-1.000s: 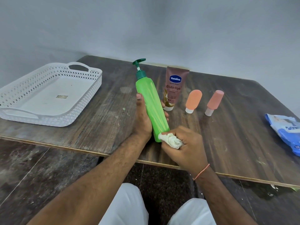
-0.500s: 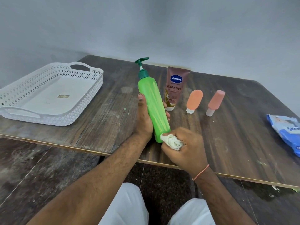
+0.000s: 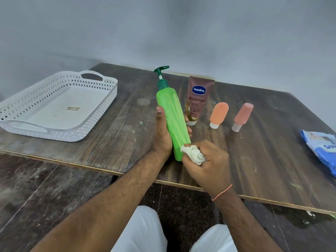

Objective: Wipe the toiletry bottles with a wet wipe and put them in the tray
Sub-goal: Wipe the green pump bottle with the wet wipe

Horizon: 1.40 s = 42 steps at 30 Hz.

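My left hand (image 3: 162, 135) grips a tall green pump bottle (image 3: 170, 113) around its lower half, tilted with the pump leaning back left. My right hand (image 3: 209, 164) holds a bunched white wet wipe (image 3: 193, 154) against the bottle's bottom end. Behind the bottle stand a brown Vaseline tube (image 3: 197, 99), an orange bottle (image 3: 218, 113) and a pink bottle (image 3: 242, 115), all cap down. The white lattice tray (image 3: 101, 110) sits at the table's left with nothing but a small label inside.
A blue wet-wipe pack (image 3: 321, 148) lies at the table's right edge. The dark wooden table (image 3: 112, 139) ends just below my hands, with a dark stained floor beneath. A grey wall runs behind the table.
The wipe in my right hand has shifted slightly at the bottle's base. The bottle and my left hand stay nearly in place.
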Tool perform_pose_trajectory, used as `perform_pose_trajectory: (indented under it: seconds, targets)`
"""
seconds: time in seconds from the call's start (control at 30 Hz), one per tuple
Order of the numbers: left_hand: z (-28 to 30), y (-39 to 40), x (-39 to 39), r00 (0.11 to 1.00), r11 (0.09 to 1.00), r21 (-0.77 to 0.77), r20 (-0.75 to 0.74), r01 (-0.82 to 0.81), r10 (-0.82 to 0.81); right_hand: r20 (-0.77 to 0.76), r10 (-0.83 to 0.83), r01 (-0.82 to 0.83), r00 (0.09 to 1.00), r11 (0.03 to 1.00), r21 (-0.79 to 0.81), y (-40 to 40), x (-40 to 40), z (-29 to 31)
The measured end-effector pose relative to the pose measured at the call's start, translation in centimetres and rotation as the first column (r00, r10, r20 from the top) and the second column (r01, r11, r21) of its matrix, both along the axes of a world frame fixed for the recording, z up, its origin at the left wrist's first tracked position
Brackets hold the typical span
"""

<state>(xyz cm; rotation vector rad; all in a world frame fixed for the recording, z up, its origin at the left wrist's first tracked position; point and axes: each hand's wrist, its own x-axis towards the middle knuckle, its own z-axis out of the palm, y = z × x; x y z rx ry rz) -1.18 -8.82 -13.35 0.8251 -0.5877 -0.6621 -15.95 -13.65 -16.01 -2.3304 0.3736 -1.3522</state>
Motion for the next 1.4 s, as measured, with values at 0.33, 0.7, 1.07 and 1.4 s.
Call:
perform_pose_trajectory:
  seconds: [0.33,0.7,1.07,1.4]
  targets:
    - [0.1,0.3,-0.1,0.998,0.999,0.013,-0.033,0.045,-0.045,0.021,-0.004,0.003,1.0,0.999,0.039,-0.3,0.1,0.0]
    - [-0.3,0.0,0.5,0.99,0.995,0.011,-0.1,0.104,-0.103,0.024,0.058,-0.061,0.998,0.987,0.151,-0.6,-0.1,-0.1]
    - [-0.5,-0.3,0.6,0.979,0.99,-0.018,-0.146,0.141,-0.143,0.039,0.086,-0.092,0.996,0.976,0.197,-0.7,0.1,0.0]
    - [-0.8,-0.4,1.0,0.963,0.979,-0.036,-0.175,0.2,-0.203,0.064,0.104,-0.116,0.993,0.963,0.242,-1.1,0.1,0.0]
